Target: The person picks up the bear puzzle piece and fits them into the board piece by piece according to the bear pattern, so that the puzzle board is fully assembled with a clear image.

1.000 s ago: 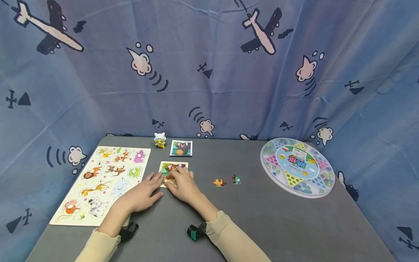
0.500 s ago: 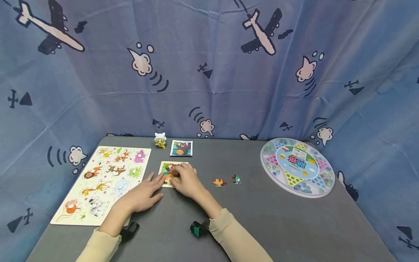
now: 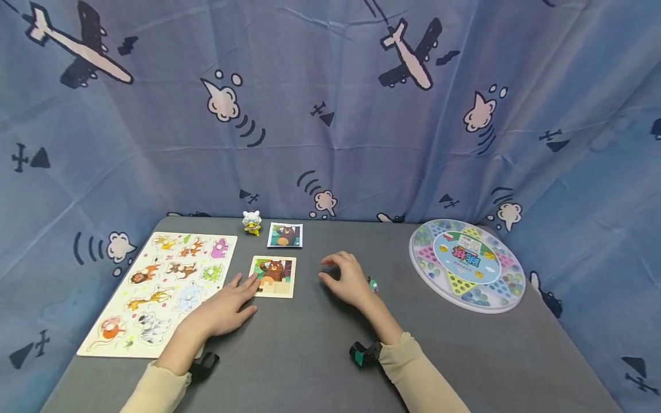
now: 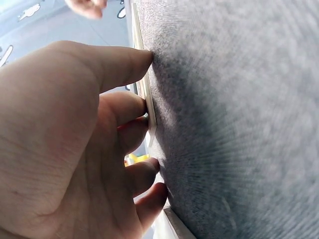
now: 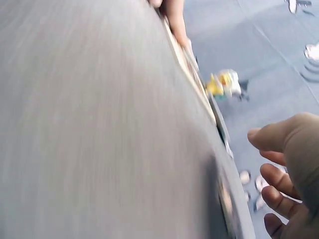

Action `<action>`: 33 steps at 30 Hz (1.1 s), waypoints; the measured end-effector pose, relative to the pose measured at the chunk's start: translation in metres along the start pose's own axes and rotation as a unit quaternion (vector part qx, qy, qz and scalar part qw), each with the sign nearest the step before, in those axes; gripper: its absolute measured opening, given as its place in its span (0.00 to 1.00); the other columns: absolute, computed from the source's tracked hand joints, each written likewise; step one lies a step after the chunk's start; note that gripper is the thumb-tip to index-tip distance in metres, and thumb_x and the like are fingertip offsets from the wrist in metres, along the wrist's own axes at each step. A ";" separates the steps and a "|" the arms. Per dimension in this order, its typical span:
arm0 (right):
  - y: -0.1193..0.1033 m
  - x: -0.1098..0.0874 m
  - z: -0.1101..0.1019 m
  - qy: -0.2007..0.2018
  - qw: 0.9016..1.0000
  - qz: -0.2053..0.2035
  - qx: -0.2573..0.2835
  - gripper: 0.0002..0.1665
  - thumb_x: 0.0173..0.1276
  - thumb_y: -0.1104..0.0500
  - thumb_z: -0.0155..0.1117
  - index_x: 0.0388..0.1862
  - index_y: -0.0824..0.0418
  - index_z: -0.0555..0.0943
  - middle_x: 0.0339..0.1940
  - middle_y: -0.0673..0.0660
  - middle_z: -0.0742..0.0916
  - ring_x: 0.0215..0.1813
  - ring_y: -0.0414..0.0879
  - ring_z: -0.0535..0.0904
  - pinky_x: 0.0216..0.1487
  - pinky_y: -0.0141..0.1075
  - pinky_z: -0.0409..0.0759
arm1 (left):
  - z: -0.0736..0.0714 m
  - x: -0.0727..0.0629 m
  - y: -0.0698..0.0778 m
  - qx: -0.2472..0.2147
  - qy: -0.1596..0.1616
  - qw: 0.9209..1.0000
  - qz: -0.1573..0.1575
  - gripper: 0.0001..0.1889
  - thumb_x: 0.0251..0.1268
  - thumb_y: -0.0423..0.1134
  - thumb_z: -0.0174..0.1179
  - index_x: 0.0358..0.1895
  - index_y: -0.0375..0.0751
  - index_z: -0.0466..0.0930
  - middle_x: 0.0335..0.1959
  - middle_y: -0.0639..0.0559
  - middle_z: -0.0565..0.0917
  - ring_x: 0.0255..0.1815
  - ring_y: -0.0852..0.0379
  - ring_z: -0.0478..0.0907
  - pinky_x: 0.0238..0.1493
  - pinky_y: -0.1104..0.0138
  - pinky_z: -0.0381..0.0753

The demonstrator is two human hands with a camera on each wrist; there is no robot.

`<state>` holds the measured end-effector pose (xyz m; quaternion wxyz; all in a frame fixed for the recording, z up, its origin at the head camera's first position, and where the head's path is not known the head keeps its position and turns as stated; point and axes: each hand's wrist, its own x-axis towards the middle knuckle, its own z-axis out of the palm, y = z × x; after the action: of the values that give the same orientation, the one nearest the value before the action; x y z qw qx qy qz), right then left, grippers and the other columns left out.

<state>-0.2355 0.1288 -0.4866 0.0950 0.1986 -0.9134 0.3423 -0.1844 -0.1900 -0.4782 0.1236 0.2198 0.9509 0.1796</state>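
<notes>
A small bear jigsaw puzzle (image 3: 277, 269) lies in a pale wooden frame, with bare wood showing along its lower part. My left hand (image 3: 222, 308) lies flat with its fingertips on the frame's left edge; in the left wrist view its fingers (image 4: 127, 64) touch that edge. My right hand (image 3: 348, 281) hovers to the right of the puzzle, fingers loosely bent and apart, nothing between them. A loose green puzzle piece (image 3: 373, 284) peeks out beside this hand. The orange piece seen before is hidden behind the hand.
Behind the puzzle are a bear picture card (image 3: 285, 235) and a small white-and-yellow figurine (image 3: 252, 222). At left lies a wooden animal puzzle board (image 3: 170, 258), partly under my left forearm. A round board-game box (image 3: 467, 258) lies at right. A patterned curtain (image 3: 330, 115) hangs behind the table.
My right hand has left the bear puzzle and moved right, over the loose pieces. More of the bear picture is uncovered now. My left hand stays in place.
</notes>
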 end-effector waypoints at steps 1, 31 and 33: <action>0.006 -0.004 -0.006 0.003 1.000 0.001 0.000 0.15 0.69 0.59 0.76 0.52 0.62 0.88 0.49 0.59 0.87 0.54 0.56 0.81 0.59 0.54 0.80 | 0.000 0.000 0.001 0.000 0.000 1.000 0.000 0.34 0.82 0.46 0.56 0.84 0.36 0.60 0.86 0.39 0.58 0.85 0.27 0.49 0.79 0.33 0.59; 0.068 -0.040 -0.032 -0.036 0.998 -0.042 -0.026 0.21 0.59 0.48 0.85 0.51 0.48 0.91 0.51 0.51 0.84 0.59 0.52 0.74 0.54 0.49 0.65 | -0.001 0.000 0.003 0.011 0.034 0.999 0.006 0.32 0.81 0.43 0.59 0.81 0.35 0.66 0.84 0.36 0.61 0.84 0.28 0.53 0.78 0.35 0.62; 0.070 -0.041 -0.033 -0.042 0.998 -0.041 -0.019 0.20 0.59 0.48 0.86 0.50 0.47 0.92 0.52 0.51 0.84 0.59 0.52 0.74 0.56 0.50 0.65 | 0.001 0.001 0.003 0.009 0.035 0.999 0.001 0.32 0.81 0.43 0.59 0.81 0.35 0.66 0.84 0.35 0.61 0.84 0.30 0.54 0.78 0.36 0.63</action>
<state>-0.2271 0.2104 -0.5156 0.0745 0.2485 -0.9139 0.3122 -0.1840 -0.1864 -0.4777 0.0877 0.2152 0.9560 0.1792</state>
